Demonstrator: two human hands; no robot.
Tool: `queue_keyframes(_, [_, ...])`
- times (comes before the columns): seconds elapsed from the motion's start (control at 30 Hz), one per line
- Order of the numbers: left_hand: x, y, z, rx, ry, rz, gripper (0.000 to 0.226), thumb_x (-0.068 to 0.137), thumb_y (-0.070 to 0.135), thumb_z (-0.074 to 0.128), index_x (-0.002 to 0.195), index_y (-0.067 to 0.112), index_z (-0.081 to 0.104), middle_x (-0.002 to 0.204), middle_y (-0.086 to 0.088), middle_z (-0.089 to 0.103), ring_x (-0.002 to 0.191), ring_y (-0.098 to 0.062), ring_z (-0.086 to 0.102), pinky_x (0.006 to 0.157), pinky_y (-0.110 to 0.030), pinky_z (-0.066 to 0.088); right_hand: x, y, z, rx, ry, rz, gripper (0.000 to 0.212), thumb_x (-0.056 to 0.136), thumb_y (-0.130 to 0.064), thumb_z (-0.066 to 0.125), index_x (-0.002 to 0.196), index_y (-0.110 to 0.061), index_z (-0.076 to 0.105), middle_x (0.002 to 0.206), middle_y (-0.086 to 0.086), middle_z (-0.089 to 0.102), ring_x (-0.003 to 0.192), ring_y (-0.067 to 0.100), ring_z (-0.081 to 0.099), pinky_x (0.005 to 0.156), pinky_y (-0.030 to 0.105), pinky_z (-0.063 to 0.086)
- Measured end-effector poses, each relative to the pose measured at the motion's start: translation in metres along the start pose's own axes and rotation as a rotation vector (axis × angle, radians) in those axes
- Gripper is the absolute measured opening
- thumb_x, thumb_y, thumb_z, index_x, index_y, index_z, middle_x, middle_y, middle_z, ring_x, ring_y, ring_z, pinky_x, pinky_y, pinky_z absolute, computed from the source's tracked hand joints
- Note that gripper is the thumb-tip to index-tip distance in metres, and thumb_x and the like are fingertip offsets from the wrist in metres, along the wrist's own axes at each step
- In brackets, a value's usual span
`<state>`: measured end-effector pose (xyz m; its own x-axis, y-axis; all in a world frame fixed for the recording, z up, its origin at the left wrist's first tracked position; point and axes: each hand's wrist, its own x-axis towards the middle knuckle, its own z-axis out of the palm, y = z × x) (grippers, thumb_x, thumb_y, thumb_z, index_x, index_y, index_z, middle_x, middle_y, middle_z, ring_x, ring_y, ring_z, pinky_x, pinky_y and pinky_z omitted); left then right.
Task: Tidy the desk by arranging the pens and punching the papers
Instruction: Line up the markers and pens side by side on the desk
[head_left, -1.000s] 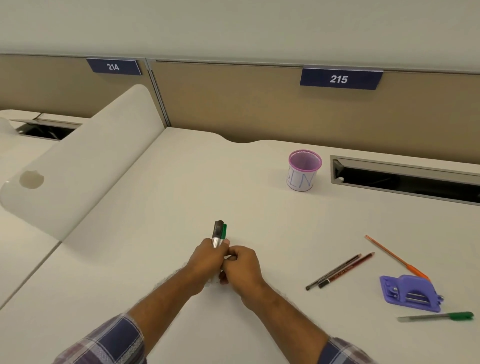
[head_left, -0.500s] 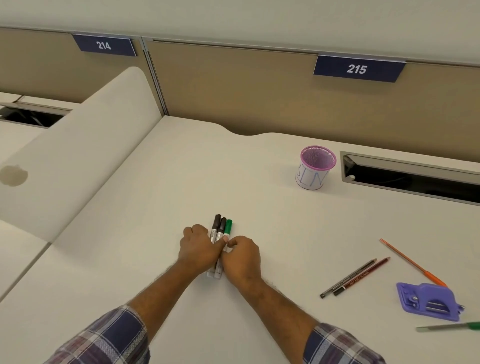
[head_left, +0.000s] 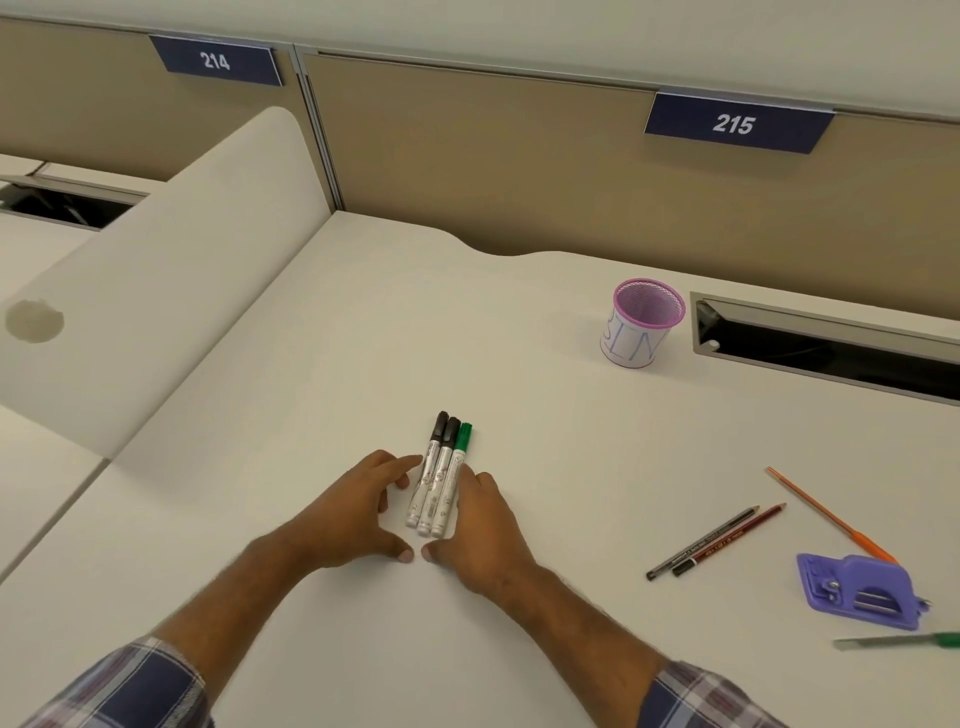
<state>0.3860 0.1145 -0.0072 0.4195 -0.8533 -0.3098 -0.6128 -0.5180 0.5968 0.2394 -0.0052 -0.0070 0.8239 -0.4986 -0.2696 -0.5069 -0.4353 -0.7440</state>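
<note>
A: In the head view, three markers (head_left: 438, 478) are laid side by side on the table (head_left: 519, 415), flanked by the left hand (head_left: 347, 514) and the right hand (head_left: 483, 525).

B: Are they gripped?

A: No. The fingers (head_left: 402, 465) are held loosely straight against the outer barrels; nothing is clenched.

B: What could be upset?

A: Round barrels may be rolled apart if the hands are lifted unevenly. The loose pencils (head_left: 714, 540), orange pen (head_left: 831, 517) and green pen (head_left: 904, 640) beside the purple punch (head_left: 860, 590) could be knocked by a sleeve. The pen cup (head_left: 641, 325) is well apart. No papers are seen.
</note>
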Motion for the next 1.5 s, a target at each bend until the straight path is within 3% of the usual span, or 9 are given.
queue_keyframes(0.27, [0.005,-0.007,0.007,-0.04,0.152,0.023,0.083,0.059,0.033,0.092,0.134,0.035,0.055,0.095,0.014,0.055,0.069,-0.006,0.05,0.066,-0.011,0.043,0.003,-0.008,0.004,-0.005,0.099,0.019,0.048,0.078,-0.02,0.074,0.122,-0.02,0.053,0.111,0.006,0.055,0.104,0.024,0.059,0.09,0.036,0.051])
queue_keyframes(1.5, [0.0,-0.003,0.012,-0.014,0.226,-0.064,0.088,0.058,0.032,0.093,0.136,0.024,0.053,0.093,0.011,0.054,0.069,-0.008,0.052,0.063,-0.011,0.039,0.001,-0.003,0.005,-0.026,0.064,-0.016,0.06,0.073,-0.028,0.08,0.123,-0.015,0.052,0.116,0.008,0.054,0.107,0.024,0.057,0.091,0.033,0.05])
